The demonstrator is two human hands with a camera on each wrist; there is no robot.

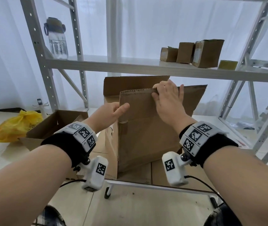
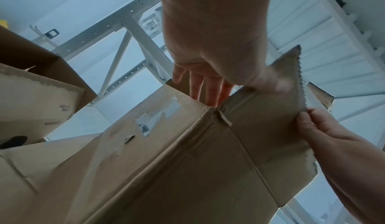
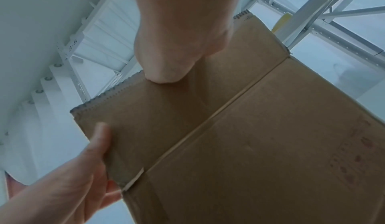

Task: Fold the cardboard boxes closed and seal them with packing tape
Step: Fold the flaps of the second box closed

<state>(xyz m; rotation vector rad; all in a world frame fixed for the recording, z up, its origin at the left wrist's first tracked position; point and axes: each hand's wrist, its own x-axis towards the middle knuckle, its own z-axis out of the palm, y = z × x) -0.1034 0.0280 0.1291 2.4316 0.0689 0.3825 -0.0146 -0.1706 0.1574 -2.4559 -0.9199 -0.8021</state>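
A large brown cardboard box (image 1: 146, 141) stands in front of me with its top flaps upright. The near flap (image 1: 138, 105) has a serrated top edge. My left hand (image 1: 118, 110) pinches this flap at its left edge, thumb on the front and fingers (image 2: 204, 86) straight behind it. My right hand (image 1: 159, 92) grips the flap's top edge near its right end, fingers curled over and thumb (image 3: 166, 73) pressed on the front. The far flap (image 1: 130, 84) and the right flap (image 1: 193, 98) rise behind. No roll of tape is in either hand.
The box rests on flattened cardboard (image 1: 165, 176) over a low white frame. A second open box (image 1: 53, 126) and a yellow plastic bag (image 1: 14, 126) lie to the left. A metal shelf (image 1: 130, 66) behind carries a water bottle (image 1: 57, 38), small boxes (image 1: 193, 53) and a yellowish object (image 1: 227, 64).
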